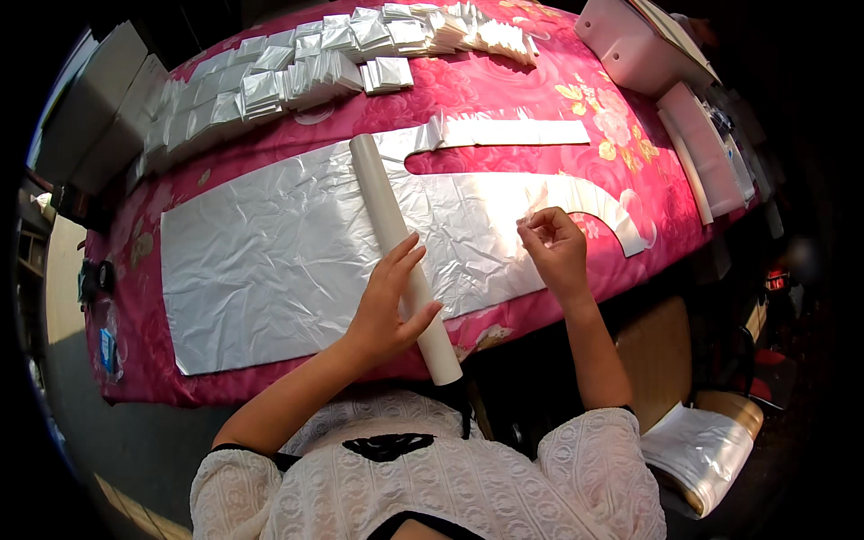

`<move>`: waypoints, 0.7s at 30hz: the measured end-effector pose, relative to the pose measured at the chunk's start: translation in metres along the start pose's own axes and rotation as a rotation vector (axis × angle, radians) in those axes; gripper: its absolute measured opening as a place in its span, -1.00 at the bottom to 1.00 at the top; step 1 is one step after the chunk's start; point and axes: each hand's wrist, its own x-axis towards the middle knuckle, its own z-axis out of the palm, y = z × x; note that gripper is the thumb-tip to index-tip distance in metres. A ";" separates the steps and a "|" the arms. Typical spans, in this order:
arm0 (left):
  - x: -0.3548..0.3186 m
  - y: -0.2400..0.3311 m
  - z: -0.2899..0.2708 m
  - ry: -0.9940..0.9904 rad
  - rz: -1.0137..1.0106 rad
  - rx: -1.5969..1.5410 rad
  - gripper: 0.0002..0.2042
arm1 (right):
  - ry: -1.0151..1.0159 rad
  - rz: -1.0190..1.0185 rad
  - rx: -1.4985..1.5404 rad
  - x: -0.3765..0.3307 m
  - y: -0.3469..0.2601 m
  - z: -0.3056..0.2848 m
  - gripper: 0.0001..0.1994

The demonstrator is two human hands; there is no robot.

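A large silvery plastic sheet lies flat on a table with a pink flowered cloth. A long white tube lies across the sheet, running from the middle toward the near edge. My left hand rests on the tube with fingers spread flat, holding it down. My right hand is to the right of the tube, its fingertips pinched on the edge of the sheet where curved pieces have been cut away.
Several stacks of folded silvery bags cover the far side of the table. A pink box-like device and a white flat item stand at the right. A bundle of clear plastic lies on a chair at lower right.
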 end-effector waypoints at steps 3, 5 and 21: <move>0.000 0.020 -0.016 -0.027 -0.432 -0.773 -0.54 | -0.516 -0.233 -0.033 -0.045 -0.063 0.074 -0.75; -0.001 0.009 -0.045 -0.134 -0.585 -0.658 -0.70 | -0.567 -0.616 -0.169 -0.068 -0.071 0.102 -0.67; -0.083 -0.063 -0.241 0.068 -1.016 -0.277 -0.83 | -0.502 0.423 -0.497 -0.131 -0.058 0.075 -0.59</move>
